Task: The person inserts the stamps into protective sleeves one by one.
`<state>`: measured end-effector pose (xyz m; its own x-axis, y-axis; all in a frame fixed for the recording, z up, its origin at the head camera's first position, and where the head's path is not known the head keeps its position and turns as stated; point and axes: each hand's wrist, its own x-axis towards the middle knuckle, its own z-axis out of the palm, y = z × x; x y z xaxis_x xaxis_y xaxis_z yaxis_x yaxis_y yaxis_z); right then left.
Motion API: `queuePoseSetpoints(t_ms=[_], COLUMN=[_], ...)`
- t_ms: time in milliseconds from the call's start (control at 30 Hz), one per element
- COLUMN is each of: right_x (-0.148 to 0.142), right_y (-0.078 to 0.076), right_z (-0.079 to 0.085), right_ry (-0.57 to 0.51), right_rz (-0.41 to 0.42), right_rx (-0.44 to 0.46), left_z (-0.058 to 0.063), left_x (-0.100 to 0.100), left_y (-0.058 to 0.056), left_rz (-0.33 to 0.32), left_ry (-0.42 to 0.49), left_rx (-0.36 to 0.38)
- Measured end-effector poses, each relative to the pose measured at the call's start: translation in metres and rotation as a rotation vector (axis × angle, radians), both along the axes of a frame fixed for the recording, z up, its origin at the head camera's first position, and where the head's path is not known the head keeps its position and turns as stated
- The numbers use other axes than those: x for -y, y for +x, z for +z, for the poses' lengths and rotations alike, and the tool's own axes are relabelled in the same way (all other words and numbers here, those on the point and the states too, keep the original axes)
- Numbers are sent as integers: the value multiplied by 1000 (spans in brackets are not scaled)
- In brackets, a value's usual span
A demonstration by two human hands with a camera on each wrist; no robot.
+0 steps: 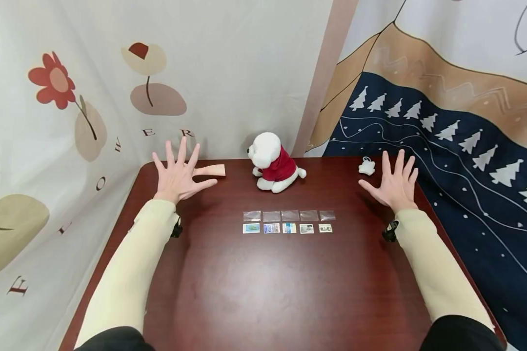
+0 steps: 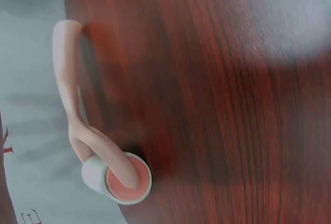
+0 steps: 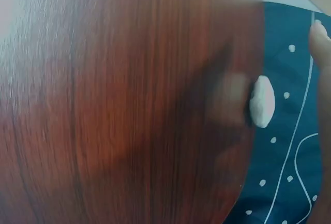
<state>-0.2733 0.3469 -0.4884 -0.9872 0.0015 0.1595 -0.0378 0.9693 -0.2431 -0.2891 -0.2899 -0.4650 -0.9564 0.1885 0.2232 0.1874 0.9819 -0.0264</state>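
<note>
My left hand (image 1: 175,178) is held over the far left of the table, fingers straight and spread. Beside its thumb lies a peach-coloured forked object (image 1: 212,170); in the left wrist view one branch meets a round white piece with a pink face (image 2: 93,175). At the far right, my right hand (image 1: 395,187) is spread too, next to a small white trinket (image 1: 367,166). Neither hand holds anything. Between them, a row of small clear plastic bags (image 1: 290,215) lies just behind a row of small printed stamps (image 1: 289,228).
A white plush dog (image 1: 265,151) in a red top sits at the back of the dark wooden table (image 1: 290,292). Printed cloths hang along the left, back and right edges, including a navy one (image 1: 465,195) with trees.
</note>
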Motion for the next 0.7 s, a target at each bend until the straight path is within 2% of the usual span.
queuePoseSetpoints(t_ms=[167, 333, 467, 567, 700], right_x=[6, 24, 44, 61, 85], right_y=[11, 23, 32, 39, 47], right_z=[1, 1, -2, -5, -8], right_ry=[-93, -224, -296, -329, -366], right_rz=[20, 67, 114, 150, 216], right_rx=[9, -21, -36, -38, -45], left_z=[0, -2, -9, -17, -27], left_x=[-8, -21, -33, -43, -57], left_y=[5, 14, 22, 29, 37], left_rz=[-22, -73, -123, -160, -188], left_ry=[73, 205, 311, 349, 404], left_rx=[43, 90, 117, 133, 191])
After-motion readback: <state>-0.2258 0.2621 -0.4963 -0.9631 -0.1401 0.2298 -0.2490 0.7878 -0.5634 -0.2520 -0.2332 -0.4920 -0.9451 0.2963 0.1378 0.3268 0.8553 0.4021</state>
